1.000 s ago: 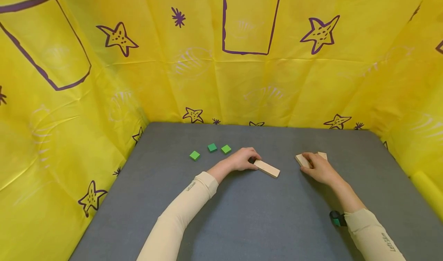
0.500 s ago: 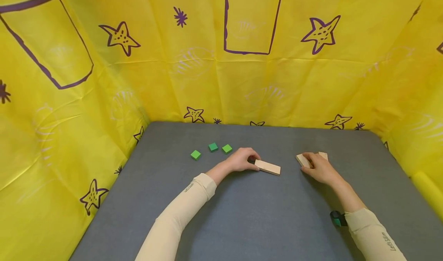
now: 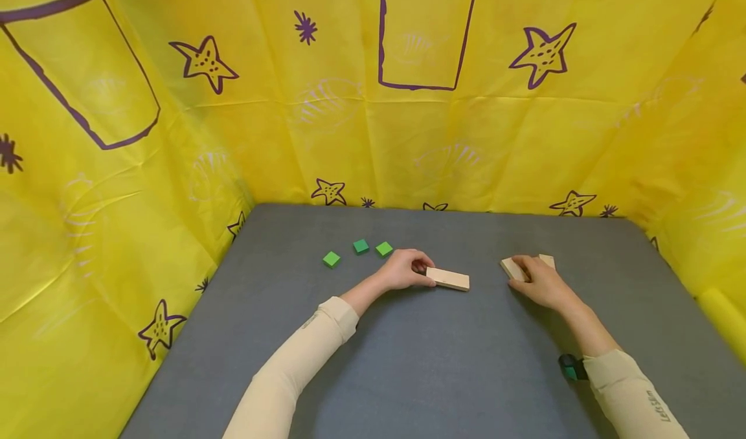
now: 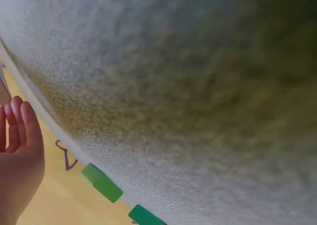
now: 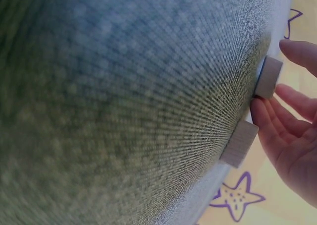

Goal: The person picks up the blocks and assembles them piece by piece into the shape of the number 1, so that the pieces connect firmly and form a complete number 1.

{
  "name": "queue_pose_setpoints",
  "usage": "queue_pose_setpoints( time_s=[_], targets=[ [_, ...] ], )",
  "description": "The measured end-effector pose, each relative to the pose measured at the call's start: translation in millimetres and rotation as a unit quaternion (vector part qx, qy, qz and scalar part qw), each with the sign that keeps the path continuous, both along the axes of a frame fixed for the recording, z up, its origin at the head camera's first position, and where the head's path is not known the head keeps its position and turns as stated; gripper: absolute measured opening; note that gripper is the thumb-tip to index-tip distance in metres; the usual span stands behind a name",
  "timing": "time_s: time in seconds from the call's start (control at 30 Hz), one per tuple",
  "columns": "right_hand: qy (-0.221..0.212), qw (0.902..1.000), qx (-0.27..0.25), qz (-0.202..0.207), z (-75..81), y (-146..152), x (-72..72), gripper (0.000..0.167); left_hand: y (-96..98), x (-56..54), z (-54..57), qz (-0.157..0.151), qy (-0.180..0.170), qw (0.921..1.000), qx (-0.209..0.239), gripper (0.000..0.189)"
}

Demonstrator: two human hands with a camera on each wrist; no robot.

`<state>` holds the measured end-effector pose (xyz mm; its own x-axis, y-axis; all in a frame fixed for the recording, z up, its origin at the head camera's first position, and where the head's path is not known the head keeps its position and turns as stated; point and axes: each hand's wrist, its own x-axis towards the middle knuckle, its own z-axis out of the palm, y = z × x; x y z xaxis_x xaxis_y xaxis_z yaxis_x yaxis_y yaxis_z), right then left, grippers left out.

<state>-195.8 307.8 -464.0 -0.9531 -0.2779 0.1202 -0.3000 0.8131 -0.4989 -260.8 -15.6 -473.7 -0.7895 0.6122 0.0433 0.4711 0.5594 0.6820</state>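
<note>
on a dark grey table (image 3: 431, 361) backed by yellow cloth (image 3: 233, 128) with purple starfish outlines, seen from left to right: a light green block (image 3: 331, 259), a dark green block (image 3: 361, 247) set slightly farther back, and another light green block (image 3: 384, 249) lie apart. just right of these, the left hand (image 3: 406, 269), in a cream sleeve, pinches the left end of a long wooden block (image 3: 448, 278), which lies roughly crosswise near the table's middle. well apart from it, the right hand (image 3: 542, 283) holds a second wooden block (image 3: 513, 269), tilted in plan, between thumb and fingers. just beyond its knuckles lies a third wooden block (image 3: 546, 261), partly hidden; a dark device (image 3: 573, 367) sits at the right wrist.
</note>
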Motion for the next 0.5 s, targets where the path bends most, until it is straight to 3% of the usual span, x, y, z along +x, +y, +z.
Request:
queue_pose_setpoints(
  time_s=[0.23,0.5],
  targets=[
    [-0.008,1.0,0.002,-0.001,-0.2,1,-0.8,0.053,-9.3,5.2,1.5,0.033,-0.032,0.9985,0.031,0.033],
    [-0.007,1.0,0.001,0.005,1.4,1,-0.9,0.053,-19.5,14.6,5.7,0.058,-0.037,0.9956,0.063,0.029]
  ],
)
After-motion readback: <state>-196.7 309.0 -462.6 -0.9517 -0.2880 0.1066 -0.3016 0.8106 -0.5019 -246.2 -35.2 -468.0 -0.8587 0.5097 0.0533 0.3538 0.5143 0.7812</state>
